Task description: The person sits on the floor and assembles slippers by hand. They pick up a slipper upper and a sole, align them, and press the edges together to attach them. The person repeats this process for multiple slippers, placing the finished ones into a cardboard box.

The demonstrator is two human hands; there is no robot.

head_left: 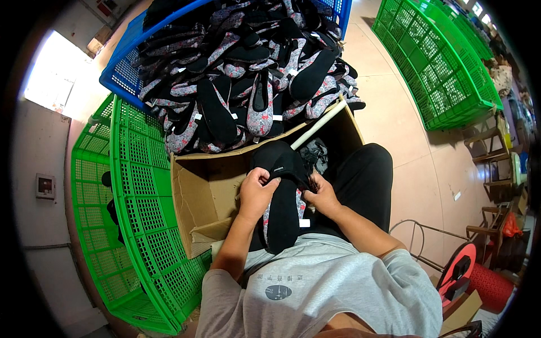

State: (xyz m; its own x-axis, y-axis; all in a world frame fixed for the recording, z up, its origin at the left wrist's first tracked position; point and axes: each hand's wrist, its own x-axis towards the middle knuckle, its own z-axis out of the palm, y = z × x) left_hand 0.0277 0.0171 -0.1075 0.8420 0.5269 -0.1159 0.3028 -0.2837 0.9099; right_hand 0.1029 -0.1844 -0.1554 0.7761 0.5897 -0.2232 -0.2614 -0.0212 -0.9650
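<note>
In front of my lap is a cloth shoe (283,219) with a long black sole, grey-and-red floral fabric along its edges and a white tag. Black fabric with a small label is bunched at its far end; whether that is part of the same shoe I cannot tell. My left hand (258,192) pinches the black fabric on the left, thumb toward the label. On the other side, my right hand (323,195) is closed on the shoe's edge, its fingertips partly hidden. The near end of the shoe rests against my grey shirt.
A blue crate (121,79) ahead is heaped with floral-and-black cloth shoes (260,107). Before my knees is a cardboard box (194,194), a pale rod (315,124) across it. Green crates (149,208) stand left, another green crate (434,67) far right. A red round object (459,273) stands near right.
</note>
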